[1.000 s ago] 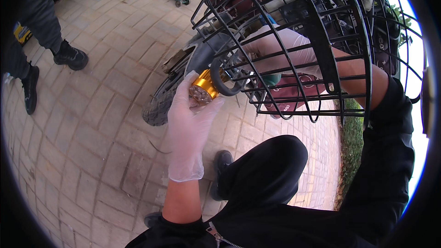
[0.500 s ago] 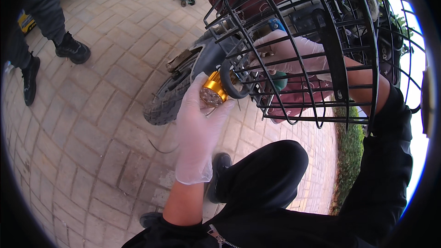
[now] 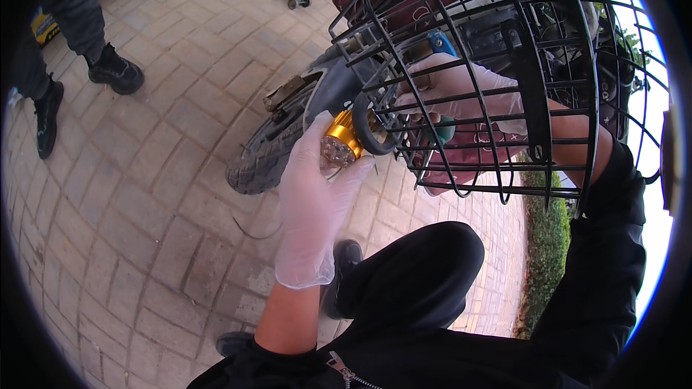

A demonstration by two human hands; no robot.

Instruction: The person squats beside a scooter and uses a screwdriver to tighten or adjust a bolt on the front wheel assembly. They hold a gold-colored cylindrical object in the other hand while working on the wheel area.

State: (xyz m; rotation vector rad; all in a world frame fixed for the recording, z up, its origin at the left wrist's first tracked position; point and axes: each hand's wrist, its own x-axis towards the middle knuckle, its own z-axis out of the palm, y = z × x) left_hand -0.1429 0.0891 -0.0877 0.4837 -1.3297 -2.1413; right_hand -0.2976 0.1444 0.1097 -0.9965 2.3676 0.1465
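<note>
Just by the wire basket (image 3: 535,94), L hand (image 3: 315,198) has gold lamp (image 3: 348,135) gripped btwn thumb & fingers; R hand (image 3: 443,79) curled behind basket, can't tell on what; lamp prob. rigid, lightish, slick, clear face (image 3: 336,152) scratchable, so hold by sides

A gold lamp (image 3: 343,137), its body round and ribbed and its clear, many-lensed face tilted down to the left, sits between thumb and fingers of the left hand (image 3: 314,198), beside a black loop (image 3: 362,130).
</note>
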